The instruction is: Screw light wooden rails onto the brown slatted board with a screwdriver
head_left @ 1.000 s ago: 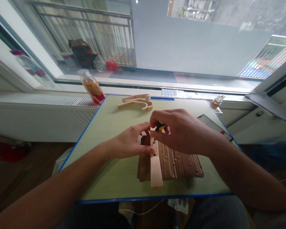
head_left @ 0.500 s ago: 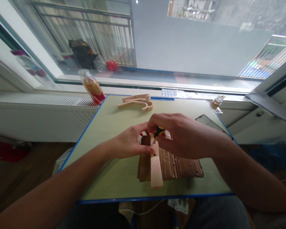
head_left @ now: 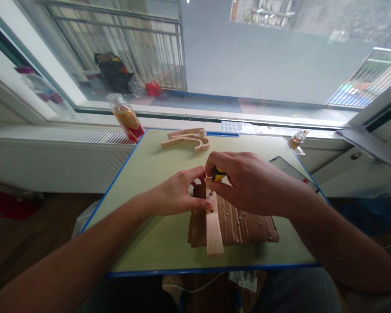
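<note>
A pale wooden hook lies lengthwise across a brown piece of corrugated cardboard. My left hand pinches the hook from the left, thumb beside a hole in it and fingers around its far end. In my right hand is a yellow and black screwdriver, its handle wrapped by my fingers just above the hook's far part. A dark screw or hole shows in the wood below it. The screwdriver's tip is hard to make out, and the hook's far end is hidden behind my hands.
Two curved wooden hooks lie at the back of the pale green, blue-edged table. A phone rests at the right edge. A drink bottle and a smaller bottle stand by the window.
My right hand has lifted slightly and turned, and the screwdriver handle lies at a different angle. My left hand and the hook have stayed about where they were.
</note>
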Demonstrator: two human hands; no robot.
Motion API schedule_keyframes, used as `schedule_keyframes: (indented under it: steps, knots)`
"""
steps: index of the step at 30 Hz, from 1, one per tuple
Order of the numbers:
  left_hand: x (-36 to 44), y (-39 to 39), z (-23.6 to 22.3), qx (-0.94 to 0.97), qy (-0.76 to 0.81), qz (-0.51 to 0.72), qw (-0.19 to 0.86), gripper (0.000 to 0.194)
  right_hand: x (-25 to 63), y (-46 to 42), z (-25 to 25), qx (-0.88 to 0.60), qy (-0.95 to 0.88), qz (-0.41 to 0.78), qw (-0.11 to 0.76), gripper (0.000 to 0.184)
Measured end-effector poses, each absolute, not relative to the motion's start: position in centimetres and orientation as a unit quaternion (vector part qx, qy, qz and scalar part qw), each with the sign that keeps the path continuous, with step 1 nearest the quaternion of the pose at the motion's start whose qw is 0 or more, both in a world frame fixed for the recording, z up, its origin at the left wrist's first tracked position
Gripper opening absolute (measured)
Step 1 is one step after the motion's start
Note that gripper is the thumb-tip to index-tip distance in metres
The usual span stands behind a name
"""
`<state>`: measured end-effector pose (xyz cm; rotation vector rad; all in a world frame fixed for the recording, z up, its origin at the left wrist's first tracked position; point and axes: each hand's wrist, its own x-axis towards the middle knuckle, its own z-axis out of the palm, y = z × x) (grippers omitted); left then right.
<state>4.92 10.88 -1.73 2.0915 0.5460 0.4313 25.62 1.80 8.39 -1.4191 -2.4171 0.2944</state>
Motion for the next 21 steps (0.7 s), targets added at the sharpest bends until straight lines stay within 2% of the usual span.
schedule_keyframes:
  steps: [8,13,21]
  knots:
    - [4.81,10.76,-1.05,0.853,0.226,0.166,0.441,0.054,25.45,2.46,7.71,-0.496,-0.844,0.085,0.186,0.013]
    - [4.85,10.73,-0.87,0.852,0.231,0.162,0.44,0.046,25.42,2.55,7.73,-0.508,-0.837,0.106,0.174,0.017]
    - [4.92,10.86,-1.6,0.845,0.231,0.171,0.452,0.048,25.74,2.32,8.21,-0.489,-0.847,0.14,0.154,0.01]
